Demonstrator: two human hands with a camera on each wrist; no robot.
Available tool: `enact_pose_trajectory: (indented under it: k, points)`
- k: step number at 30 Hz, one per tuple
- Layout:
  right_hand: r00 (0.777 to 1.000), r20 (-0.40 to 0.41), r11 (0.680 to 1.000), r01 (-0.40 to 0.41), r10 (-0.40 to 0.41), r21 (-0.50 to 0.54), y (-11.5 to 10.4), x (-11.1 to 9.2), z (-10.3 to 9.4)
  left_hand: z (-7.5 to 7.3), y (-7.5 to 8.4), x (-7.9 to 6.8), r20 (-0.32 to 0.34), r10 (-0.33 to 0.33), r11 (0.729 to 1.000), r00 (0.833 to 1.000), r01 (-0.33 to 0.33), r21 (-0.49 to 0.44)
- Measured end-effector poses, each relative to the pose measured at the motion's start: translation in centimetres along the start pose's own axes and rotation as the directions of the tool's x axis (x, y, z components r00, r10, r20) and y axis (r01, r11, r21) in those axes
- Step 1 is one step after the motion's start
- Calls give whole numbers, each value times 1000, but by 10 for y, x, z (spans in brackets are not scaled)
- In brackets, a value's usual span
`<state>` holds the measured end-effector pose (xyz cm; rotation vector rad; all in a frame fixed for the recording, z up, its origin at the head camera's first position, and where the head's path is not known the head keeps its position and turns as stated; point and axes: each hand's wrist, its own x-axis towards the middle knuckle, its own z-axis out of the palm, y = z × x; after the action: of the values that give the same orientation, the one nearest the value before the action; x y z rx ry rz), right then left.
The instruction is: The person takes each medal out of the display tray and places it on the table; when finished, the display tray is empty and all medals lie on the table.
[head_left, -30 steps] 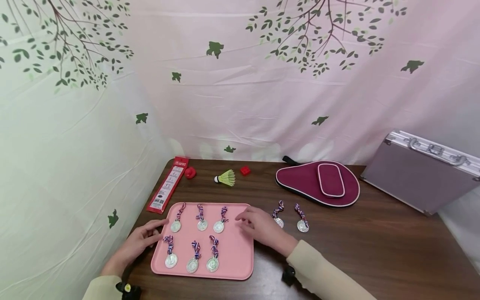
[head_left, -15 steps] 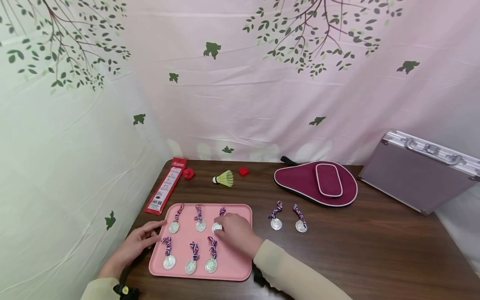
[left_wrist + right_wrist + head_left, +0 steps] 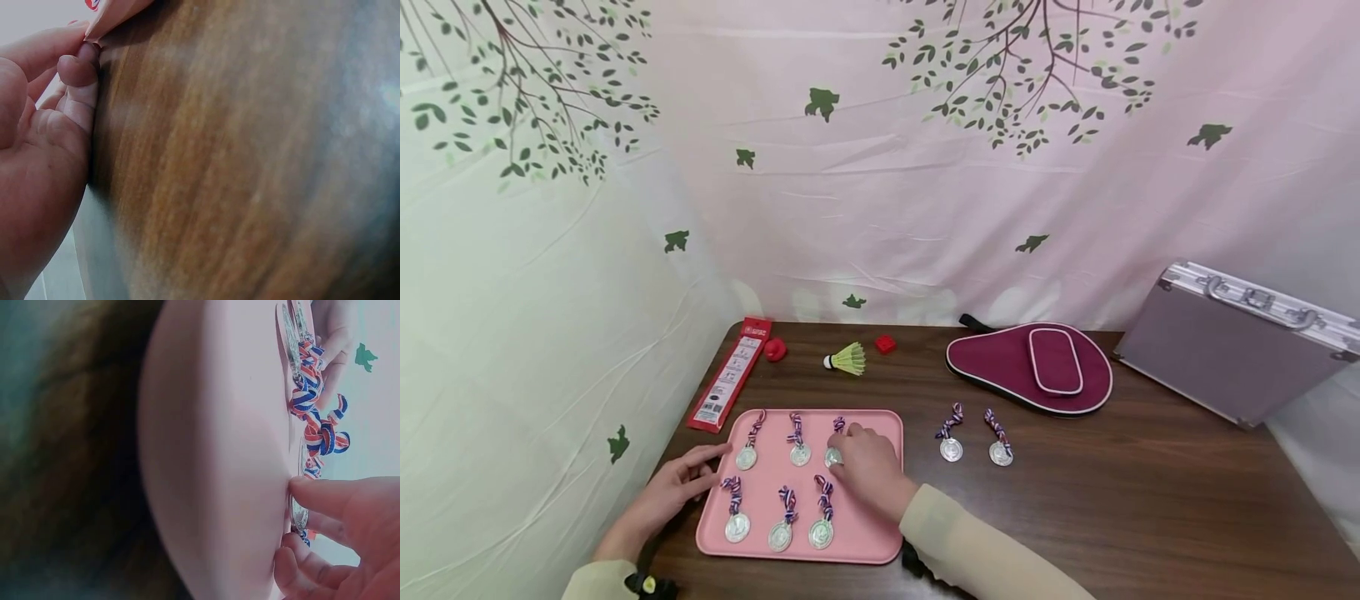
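A pink tray (image 3: 872, 546) lies on the table with silver medals on knotted striped ribbons in two rows. My right hand (image 3: 871, 471) reaches over its right side and pinches the back-row medal (image 3: 832, 457) at the right end. In the right wrist view, thumb and fingers lie on either side of that medal (image 3: 299, 515), low over the tray surface. My left hand (image 3: 679, 490) holds the tray's left rim, its fingertips meeting the edge in the left wrist view. A front-row medal (image 3: 821, 533) lies nearest my right hand.
Two more medals (image 3: 951, 450) lie right of the tray. Behind are a red packet (image 3: 730, 375), a small red object (image 3: 775, 349), a yellow shuttlecock (image 3: 848, 359), a red block (image 3: 885, 343) and a maroon paddle case (image 3: 1000, 358). A silver briefcase (image 3: 1225, 350) stands far right.
My right hand has moved left from the tray's right edge to the back-row medal and taken hold of it. That medal has shifted slightly. The left hand stays at the rim.
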<state>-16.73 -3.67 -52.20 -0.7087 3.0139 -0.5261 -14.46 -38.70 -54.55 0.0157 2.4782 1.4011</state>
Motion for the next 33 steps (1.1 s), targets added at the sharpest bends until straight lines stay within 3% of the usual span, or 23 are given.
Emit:
enact_pose_trajectory:
  k: [5,9,15,19,22,28,33]
  points:
    - [1000,-9,999,-2,2,52,1,1,1,1,3,0,-1,-18,1000,1000,18,-7]
    - [1000,-9,980,4,-2,200,3,0,2,1,6,-1,-1,-32,999,999,32,-15]
    - [998,-44,920,54,-40,388,11,-3,-2,2,6,-1,-3,-50,998,999,50,-31]
    - [997,-16,876,76,-78,476,20,-7,-4,3,5,-3,-5,-44,999,999,44,-24]
    - [993,8,832,93,-116,547,29,-11,-5,3,3,-4,-11,-42,999,999,42,-18]
    - [975,-29,723,184,-222,665,56,-24,-16,3,2,-4,-10,-40,999,999,40,-22]
    - [975,-28,704,179,-220,688,86,-40,-33,4,5,-3,-14,-31,999,999,31,-18]
